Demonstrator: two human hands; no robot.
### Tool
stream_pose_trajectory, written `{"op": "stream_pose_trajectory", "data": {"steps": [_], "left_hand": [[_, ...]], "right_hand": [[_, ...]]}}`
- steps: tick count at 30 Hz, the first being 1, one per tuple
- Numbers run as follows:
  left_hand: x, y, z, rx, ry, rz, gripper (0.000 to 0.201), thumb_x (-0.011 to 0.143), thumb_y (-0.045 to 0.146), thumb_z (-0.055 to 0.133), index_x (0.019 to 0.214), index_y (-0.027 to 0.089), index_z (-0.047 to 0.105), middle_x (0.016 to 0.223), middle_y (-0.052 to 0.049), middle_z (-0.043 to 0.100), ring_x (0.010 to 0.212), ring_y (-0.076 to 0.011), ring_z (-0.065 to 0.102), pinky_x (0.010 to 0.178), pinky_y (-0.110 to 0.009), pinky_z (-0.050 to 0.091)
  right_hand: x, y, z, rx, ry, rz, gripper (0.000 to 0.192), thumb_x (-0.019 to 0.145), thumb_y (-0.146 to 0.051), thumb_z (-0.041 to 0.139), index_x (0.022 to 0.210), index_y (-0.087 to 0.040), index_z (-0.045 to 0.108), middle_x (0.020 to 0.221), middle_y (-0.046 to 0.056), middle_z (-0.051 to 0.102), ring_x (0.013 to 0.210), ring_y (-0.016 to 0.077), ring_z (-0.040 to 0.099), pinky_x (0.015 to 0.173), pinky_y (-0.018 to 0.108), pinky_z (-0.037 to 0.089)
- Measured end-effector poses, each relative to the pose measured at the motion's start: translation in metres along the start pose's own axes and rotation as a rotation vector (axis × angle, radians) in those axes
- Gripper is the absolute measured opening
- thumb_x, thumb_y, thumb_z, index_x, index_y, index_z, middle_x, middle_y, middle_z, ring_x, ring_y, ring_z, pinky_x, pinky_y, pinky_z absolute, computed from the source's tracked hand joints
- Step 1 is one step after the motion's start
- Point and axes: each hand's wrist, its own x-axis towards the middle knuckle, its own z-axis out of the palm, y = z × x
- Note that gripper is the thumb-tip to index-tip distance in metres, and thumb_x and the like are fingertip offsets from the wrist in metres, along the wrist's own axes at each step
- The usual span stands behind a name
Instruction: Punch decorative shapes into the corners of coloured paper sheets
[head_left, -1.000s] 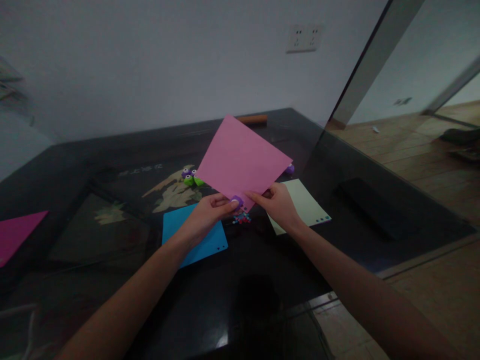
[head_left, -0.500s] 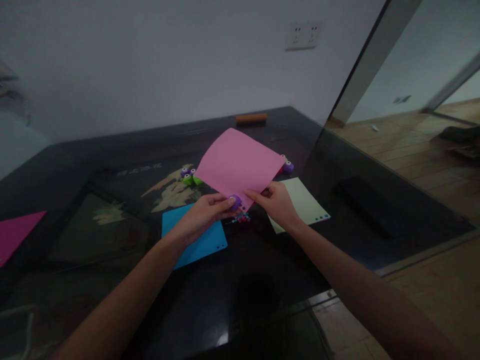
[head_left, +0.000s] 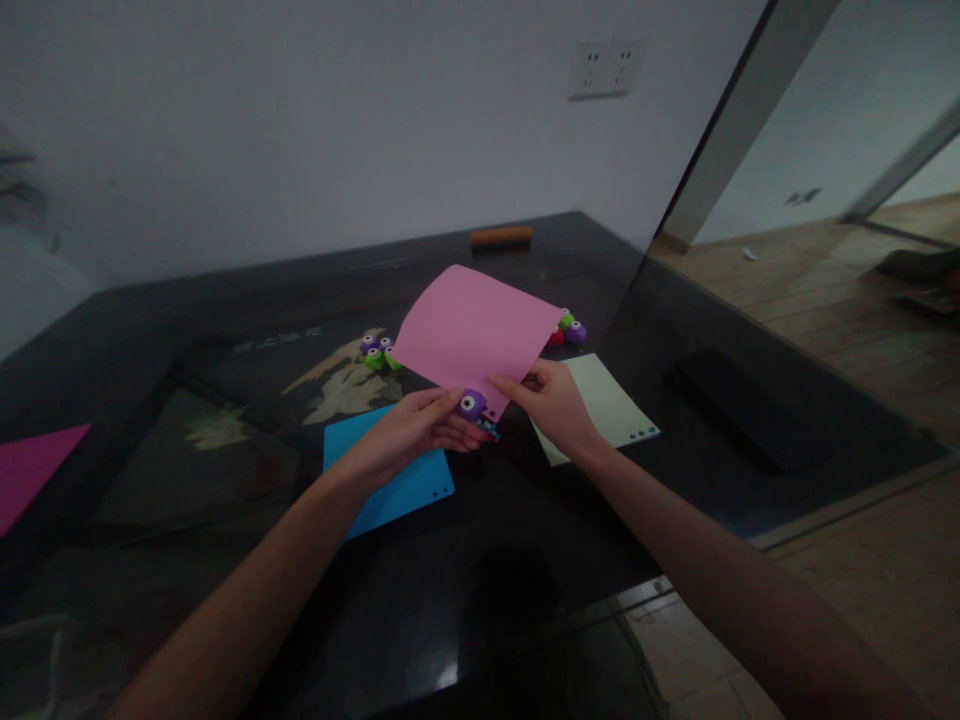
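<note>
My left hand is closed on a small purple craft punch with a white top and a dark star on it. The punch sits at the near edge of a pink paper sheet, beside a star-shaped hole. Pinched between thumb and fingers, the sheet is held up by my right hand, its far side curling. Small coloured paper cut-outs show below the punch, partly hidden by my left fingers. Under my left wrist lies a blue sheet with small holes in one corner.
A pale green sheet with holes along its near edge lies at right. More punches stand in a left group and a right group, partly behind the pink sheet. A magenta sheet lies far left, a brown roll at the back.
The purple punch has turned so its starred top faces me, and my left fingers have spread out beneath it. The pink sheet has lowered slightly and shifted a little left.
</note>
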Motion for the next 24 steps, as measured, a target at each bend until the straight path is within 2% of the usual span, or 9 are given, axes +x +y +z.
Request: {"op": "stream_pose_trajectory", "data": {"steps": [3, 6, 10, 15, 20, 24], "left_hand": [[0.0, 0.0006, 0.0003, 0.003, -0.014, -0.001, 0.026, 0.085, 0.039, 0.057, 0.088, 0.013, 0.059, 0.076, -0.01, 0.073, 0.066, -0.015, 0.068, 0.067, -0.027, 0.053], [-0.0007, 0.0026, 0.0013, 0.026, -0.038, -0.002, 0.025, 0.081, 0.032, 0.064, 0.097, 0.014, 0.058, 0.082, -0.009, 0.073, 0.07, -0.0147, 0.069, 0.071, -0.027, 0.053], [-0.0009, 0.0032, 0.002, 0.096, -0.035, -0.004, 0.037, 0.076, 0.024, 0.067, 0.109, 0.014, 0.054, 0.091, -0.01, 0.073, 0.07, -0.0152, 0.069, 0.067, -0.027, 0.052], [0.0014, -0.0021, -0.0003, 0.194, -0.026, 0.028, 0.051, 0.075, 0.024, 0.068, 0.121, 0.017, 0.048, 0.1, -0.011, 0.071, 0.063, -0.0148, 0.067, 0.057, -0.027, 0.049], [0.0024, -0.0031, 0.0005, 0.222, -0.003, 0.042, 0.05, 0.073, 0.024, 0.068, 0.119, 0.017, 0.049, 0.098, -0.01, 0.071, 0.059, -0.0122, 0.064, 0.053, -0.024, 0.045], [0.0022, -0.0022, 0.0035, 0.251, 0.035, 0.044, 0.042, 0.074, 0.027, 0.067, 0.113, 0.016, 0.053, 0.085, -0.006, 0.071, 0.056, -0.0112, 0.06, 0.05, -0.023, 0.039]], "right_hand": [[0.0006, 0.0017, 0.0001, 0.019, 0.004, -0.002, 0.02, 0.073, -0.035, 0.066, 0.075, -0.016, 0.067, 0.074, 0.004, 0.069, 0.068, 0.0161, 0.063, 0.063, 0.03, 0.051], [0.0013, 0.0046, -0.0001, 0.045, 0.007, 0.002, 0.021, 0.073, -0.036, 0.067, 0.078, -0.016, 0.068, 0.077, 0.004, 0.07, 0.07, 0.0164, 0.063, 0.065, 0.031, 0.052], [0.0023, 0.0082, -0.0003, 0.056, 0.007, 0.025, 0.022, 0.073, -0.036, 0.066, 0.079, -0.016, 0.068, 0.077, 0.005, 0.07, 0.069, 0.0165, 0.064, 0.064, 0.031, 0.052], [0.0025, 0.0078, -0.0002, 0.035, 0.005, 0.033, 0.021, 0.074, -0.035, 0.065, 0.078, -0.015, 0.067, 0.076, 0.005, 0.069, 0.068, 0.0162, 0.063, 0.062, 0.03, 0.051], [0.0021, 0.0052, 0.0004, -0.011, 0.02, 0.039, 0.021, 0.074, -0.034, 0.064, 0.071, -0.014, 0.066, 0.069, 0.005, 0.067, 0.062, 0.0156, 0.061, 0.058, 0.03, 0.049], [0.0011, 0.0039, 0.0014, 0.027, 0.011, 0.042, 0.022, 0.075, -0.035, 0.063, 0.077, -0.014, 0.067, 0.073, 0.005, 0.069, 0.064, 0.0161, 0.062, 0.059, 0.03, 0.05]]}}
